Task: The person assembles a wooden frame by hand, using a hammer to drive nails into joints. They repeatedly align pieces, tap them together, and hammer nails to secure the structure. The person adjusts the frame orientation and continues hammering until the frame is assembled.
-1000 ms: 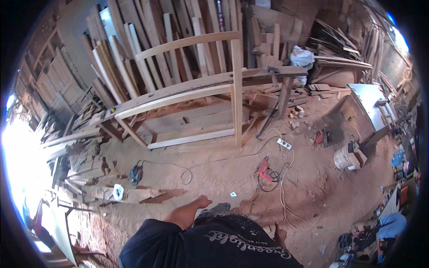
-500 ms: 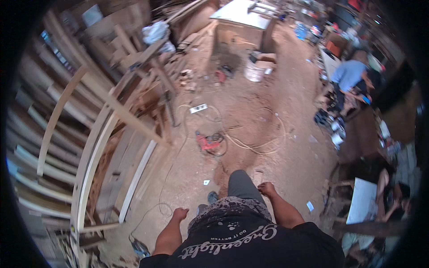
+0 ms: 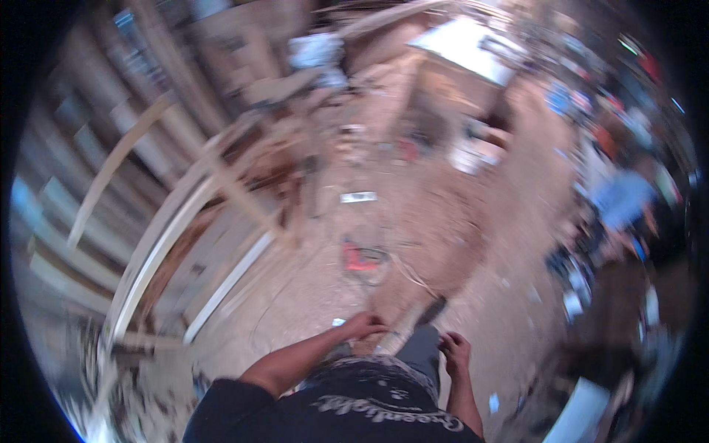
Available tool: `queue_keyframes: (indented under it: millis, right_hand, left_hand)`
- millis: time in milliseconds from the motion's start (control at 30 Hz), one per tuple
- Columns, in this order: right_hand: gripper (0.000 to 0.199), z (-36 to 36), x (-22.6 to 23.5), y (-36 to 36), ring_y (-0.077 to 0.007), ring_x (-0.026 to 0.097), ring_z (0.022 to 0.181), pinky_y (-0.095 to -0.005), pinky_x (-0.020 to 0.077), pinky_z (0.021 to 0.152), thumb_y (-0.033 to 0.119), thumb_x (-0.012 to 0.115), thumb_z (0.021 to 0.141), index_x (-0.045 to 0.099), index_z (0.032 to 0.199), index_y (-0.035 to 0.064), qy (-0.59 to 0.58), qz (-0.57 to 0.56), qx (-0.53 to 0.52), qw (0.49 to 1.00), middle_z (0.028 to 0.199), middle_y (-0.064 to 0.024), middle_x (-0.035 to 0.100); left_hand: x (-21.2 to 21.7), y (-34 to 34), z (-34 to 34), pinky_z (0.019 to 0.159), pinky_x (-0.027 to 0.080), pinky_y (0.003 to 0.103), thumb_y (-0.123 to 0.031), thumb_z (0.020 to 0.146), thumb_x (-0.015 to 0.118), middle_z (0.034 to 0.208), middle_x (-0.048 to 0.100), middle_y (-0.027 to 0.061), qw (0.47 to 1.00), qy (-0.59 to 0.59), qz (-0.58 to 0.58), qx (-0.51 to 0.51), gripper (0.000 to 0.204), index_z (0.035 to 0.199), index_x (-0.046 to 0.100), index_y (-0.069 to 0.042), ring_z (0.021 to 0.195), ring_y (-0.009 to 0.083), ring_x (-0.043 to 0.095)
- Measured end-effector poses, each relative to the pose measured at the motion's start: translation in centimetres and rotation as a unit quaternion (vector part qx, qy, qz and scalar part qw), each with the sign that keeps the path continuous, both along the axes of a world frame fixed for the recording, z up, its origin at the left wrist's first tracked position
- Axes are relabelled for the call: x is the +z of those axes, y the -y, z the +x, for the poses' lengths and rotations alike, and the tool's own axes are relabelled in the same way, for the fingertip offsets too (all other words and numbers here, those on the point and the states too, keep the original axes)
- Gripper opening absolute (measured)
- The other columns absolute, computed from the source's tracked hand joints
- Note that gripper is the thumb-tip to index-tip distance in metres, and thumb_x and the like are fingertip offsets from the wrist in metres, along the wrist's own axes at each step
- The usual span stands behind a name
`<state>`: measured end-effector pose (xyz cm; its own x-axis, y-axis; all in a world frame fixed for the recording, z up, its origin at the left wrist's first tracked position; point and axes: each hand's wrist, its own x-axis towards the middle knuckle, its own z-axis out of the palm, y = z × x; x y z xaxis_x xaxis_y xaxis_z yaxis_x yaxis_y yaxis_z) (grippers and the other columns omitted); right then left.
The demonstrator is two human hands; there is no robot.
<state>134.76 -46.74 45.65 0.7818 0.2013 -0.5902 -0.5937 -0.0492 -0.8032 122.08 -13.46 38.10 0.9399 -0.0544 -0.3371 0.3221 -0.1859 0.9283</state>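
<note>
My left hand (image 3: 365,325) is in front of my body, over the dusty floor, its fingers loosely stretched and somewhat blurred. My right hand (image 3: 456,348) hangs beside my thigh, with fingers loosely bent and apart. Neither one visibly holds or touches anything. Ahead on the floor lies a red corded power tool (image 3: 360,258), its exact kind smeared by motion. Its pale cable (image 3: 410,277) trails to the right. Beyond it is a white power strip (image 3: 358,197).
Long wooden boards and a timber frame (image 3: 166,240) fill the left side. Ahead stand a white-topped box-like bench (image 3: 461,48) and a white bucket (image 3: 467,157). A person in a blue shirt (image 3: 624,199) bends among clutter at right. A pale panel (image 3: 580,413) is lower right.
My left hand has swung forward and to the right, and my right hand now hangs lower in view. The view has turned, with the bench and the person shifting right; a foot shows ahead.
</note>
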Motion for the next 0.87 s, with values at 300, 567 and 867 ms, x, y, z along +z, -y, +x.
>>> queue_keyframes:
  millis: [300,567,867]
  right_hand:
    - [0.014,18.2,9.5,-2.9,-0.0031,0.05,0.055,-0.0197,0.0403,0.048,0.017,0.073,0.099,0.069,0.111,0.0097,-0.174,0.142,0.115,0.968,0.091,0.003,0.071]
    - [0.043,35.4,15.6,2.1,-0.0048,0.048,0.053,-0.0187,0.0363,0.047,0.042,0.055,0.108,0.065,0.135,0.0099,-0.204,0.141,0.232,0.941,0.105,-0.0036,0.078]
    - [0.065,49.7,15.0,5.1,-0.0102,0.052,0.052,-0.0219,0.0435,0.047,0.059,0.054,0.105,0.056,0.146,0.009,-0.27,0.187,0.275,0.904,0.112,-0.0135,0.079]
  left_hand:
    - [15.9,10.8,22.2,0.084,0.058,0.04,-0.027,0.09,0.081,0.101,0.078,0.0129,0.994,0.101,0.027,0.027,0.033,0.111,0.07,-0.004,0.093,0.024,0.075]
    - [22.1,15.3,36.0,0.076,0.058,0.043,-0.032,0.092,0.078,0.095,0.077,0.0134,0.985,0.14,0.092,0.045,0.034,0.112,0.072,-0.006,0.085,0.0309,0.075]
    - [26.1,14.6,48.8,0.072,0.054,0.051,-0.033,0.084,0.084,0.084,0.074,0.017,0.965,0.17,0.179,-0.084,0.034,0.097,0.072,-0.004,0.078,0.0356,0.073]
